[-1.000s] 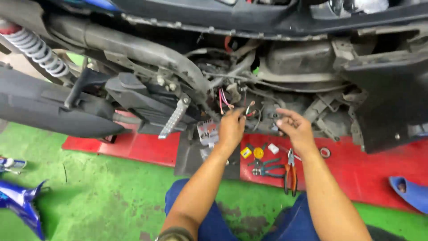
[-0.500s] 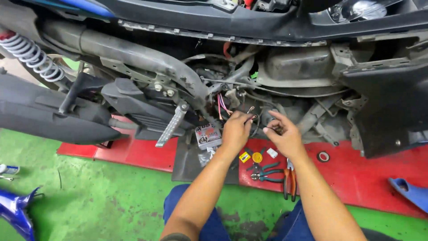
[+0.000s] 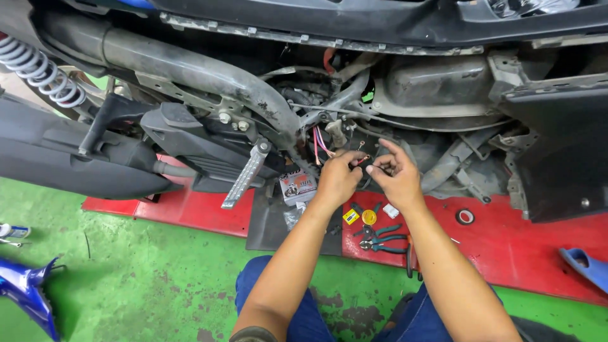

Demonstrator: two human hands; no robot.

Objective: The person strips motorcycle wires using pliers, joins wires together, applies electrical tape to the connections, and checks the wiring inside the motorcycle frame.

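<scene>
Both my hands are raised at the exposed underside of a scooter, by its engine bay. My left hand (image 3: 337, 178) pinches a thin red wire (image 3: 361, 160) that runs between my fingertips. My right hand (image 3: 391, 174) pinches the other end of the same wire, fingers curled, index finger pointing up. Just above and left of my hands a bundle of pink and red wires (image 3: 318, 144) hangs from the frame. A small box with a printed label (image 3: 297, 186) sits below my left hand.
On the red lift platform (image 3: 519, 247) lie teal-handled pliers (image 3: 380, 239), a yellow round part (image 3: 369, 217), a tape roll (image 3: 465, 216) and an orange-handled tool (image 3: 410, 256). A fold-out footpeg (image 3: 244, 177) and a coil spring shock (image 3: 41, 73) stand left. Blue body panels (image 3: 28, 294) lie on the green floor.
My hands have come closer together and now pinch the thin red wire between them. The view has shifted slightly nearer to the engine bay.
</scene>
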